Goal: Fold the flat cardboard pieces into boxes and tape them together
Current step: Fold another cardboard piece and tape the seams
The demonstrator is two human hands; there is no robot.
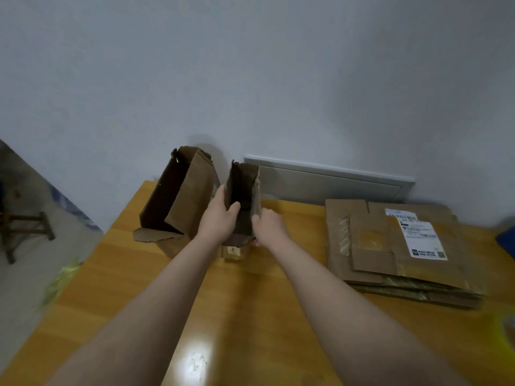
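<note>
A small brown cardboard box [243, 190] stands upright near the far edge of the wooden table [264, 302], its top flaps raised. My left hand [220, 218] grips its left wall, thumb inside the opening. My right hand [269, 227] holds its right wall and flap. A larger opened box [181, 196] stands just left of it, flaps up, one flap lying flat on the table. On the right lies a stack of flattened cardboard pieces [395, 246], the top one bearing a white shipping label [420, 235].
A grey wall rises right behind the table, with a pale flat panel [328, 185] leaning against it. A dark wooden stool [25, 232] stands on the floor at left. Something blue [505, 238] and something yellow [504, 330] sit at the right edge.
</note>
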